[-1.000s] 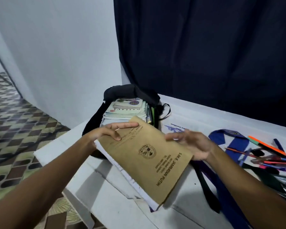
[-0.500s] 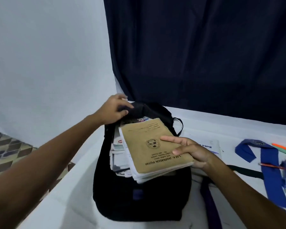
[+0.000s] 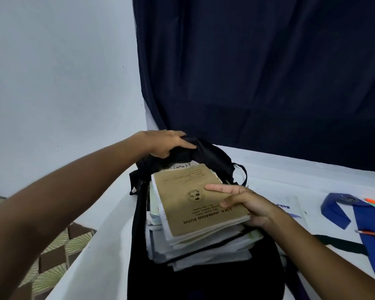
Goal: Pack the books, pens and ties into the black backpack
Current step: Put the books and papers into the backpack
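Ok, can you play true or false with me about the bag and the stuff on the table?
1. The left hand grips the top of the backpack. True.
2. The brown book lies flat on the table. False: it tops the stack in the backpack.
3. The right hand holds the brown book. True.
4. The blue tie is inside the backpack. False: it lies on the table.
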Motion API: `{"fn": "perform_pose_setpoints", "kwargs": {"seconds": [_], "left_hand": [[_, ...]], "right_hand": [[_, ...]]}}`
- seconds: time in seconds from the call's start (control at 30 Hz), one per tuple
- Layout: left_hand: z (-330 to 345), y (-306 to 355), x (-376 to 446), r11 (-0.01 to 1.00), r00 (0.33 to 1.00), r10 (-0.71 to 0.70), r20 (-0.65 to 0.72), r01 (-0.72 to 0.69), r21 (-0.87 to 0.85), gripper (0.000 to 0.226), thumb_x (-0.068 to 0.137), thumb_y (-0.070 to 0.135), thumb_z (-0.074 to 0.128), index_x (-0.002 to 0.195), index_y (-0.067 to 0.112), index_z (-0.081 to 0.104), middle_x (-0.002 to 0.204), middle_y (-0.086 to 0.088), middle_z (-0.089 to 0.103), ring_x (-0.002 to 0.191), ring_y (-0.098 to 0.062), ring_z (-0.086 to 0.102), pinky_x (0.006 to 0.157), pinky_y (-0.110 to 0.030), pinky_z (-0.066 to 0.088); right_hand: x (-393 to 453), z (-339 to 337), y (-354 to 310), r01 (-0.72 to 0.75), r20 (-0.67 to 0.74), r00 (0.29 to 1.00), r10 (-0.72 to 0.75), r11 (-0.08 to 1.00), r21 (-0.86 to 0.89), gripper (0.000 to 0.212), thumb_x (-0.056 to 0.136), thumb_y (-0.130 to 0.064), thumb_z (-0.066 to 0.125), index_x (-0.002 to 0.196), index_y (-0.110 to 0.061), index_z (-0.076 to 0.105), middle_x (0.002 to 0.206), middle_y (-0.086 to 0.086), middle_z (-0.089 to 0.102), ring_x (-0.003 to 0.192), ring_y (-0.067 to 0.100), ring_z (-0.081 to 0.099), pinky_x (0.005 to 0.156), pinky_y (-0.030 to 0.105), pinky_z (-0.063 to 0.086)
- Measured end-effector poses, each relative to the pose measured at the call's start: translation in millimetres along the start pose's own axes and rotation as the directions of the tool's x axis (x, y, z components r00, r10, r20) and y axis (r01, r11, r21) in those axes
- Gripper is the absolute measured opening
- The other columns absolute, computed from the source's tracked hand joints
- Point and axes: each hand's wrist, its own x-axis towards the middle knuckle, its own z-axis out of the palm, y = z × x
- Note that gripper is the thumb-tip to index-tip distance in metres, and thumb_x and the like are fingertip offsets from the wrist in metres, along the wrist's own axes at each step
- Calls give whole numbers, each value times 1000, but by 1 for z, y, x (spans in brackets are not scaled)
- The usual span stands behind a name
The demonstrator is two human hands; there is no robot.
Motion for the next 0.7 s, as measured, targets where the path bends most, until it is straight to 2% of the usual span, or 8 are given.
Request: {"fn": "perform_pose_setpoints", "kwargs": {"seconds": [0.2, 0.33, 0.43, 0.47, 0.5, 0.57, 0.6, 0.7], "left_hand": [[-21, 2, -5, 995, 999, 32, -13, -31, 99, 87, 85, -4, 55, 148, 48, 24, 159, -1, 20, 142, -26, 29, 110, -42, 38], [-23, 6, -11, 993, 1000, 2, 15, -4, 117, 91, 85, 0, 64, 148, 50, 20, 161, -1, 13, 144, -26, 27, 108, -41, 40], [-24, 12, -15, 991, 999, -27, 34, 22, 130, 94, 84, 4, 69, 149, 50, 17, 162, -2, 9, 142, -27, 30, 106, -39, 41], [-24, 13, -16, 990, 999, -22, 32, 18, 140, 95, 84, 5, 70, 149, 49, 17, 162, -2, 9, 140, -28, 33, 105, -38, 42], [-23, 14, -17, 989, 1000, -16, 26, 12, 151, 95, 83, 7, 71, 150, 48, 17, 162, -3, 9, 137, -28, 37, 103, -37, 42], [-21, 14, -19, 987, 1000, -17, 23, 13, 162, 95, 83, 10, 72, 150, 48, 16, 162, -2, 9, 132, -29, 43, 100, -36, 43], [-20, 14, -19, 986, 999, -24, 23, 20, 165, 96, 83, 11, 72, 150, 48, 15, 162, -2, 9, 130, -29, 44, 100, -36, 43], [-20, 16, -19, 985, 999, -31, 28, 26, 168, 97, 83, 13, 74, 150, 49, 13, 162, -2, 8, 131, -30, 43, 102, -38, 42]], "right_hand": [[25, 9, -25, -10, -100, 995, 15, 999, 53, 60, 71, 11, 54, 129, -5, 55, 121, 25, 63, 109, 35, 60, 97, 38, 46], [45, 21, -44, -57, -196, 979, 55, 998, -7, 49, 86, 11, 47, 130, -9, 53, 119, 23, 64, 91, 29, 67, 71, 38, 59], [45, 29, -55, -154, -316, 948, 38, 924, -350, 50, 90, -5, 60, 137, -19, 51, 110, 11, 67, 73, 19, 67, 58, 35, 60], [40, 30, -57, -202, -364, 931, -2, 830, -520, 50, 89, -16, 65, 137, -22, 50, 111, 8, 65, 73, 20, 68, 57, 35, 60], [32, 33, -60, -265, -412, 907, -82, 649, -713, 49, 88, -29, 68, 134, -26, 53, 112, 6, 64, 76, 21, 69, 59, 35, 59], [17, 36, -60, -345, -357, 873, -332, 98, -933, 48, 80, -57, 65, 122, -34, 61, 113, 1, 64, 93, 22, 65, 72, 33, 52], [12, 37, -55, -290, -241, 893, -380, -76, -954, 53, 77, -64, 63, 123, -38, 60, 119, -1, 61, 105, 21, 59, 80, 34, 47], [12, 44, -26, -37, 8, 978, -207, -211, -977, 72, 80, -75, 43, 144, -45, 32, 149, 3, 34, 135, 24, 32, 104, 38, 34]]}}
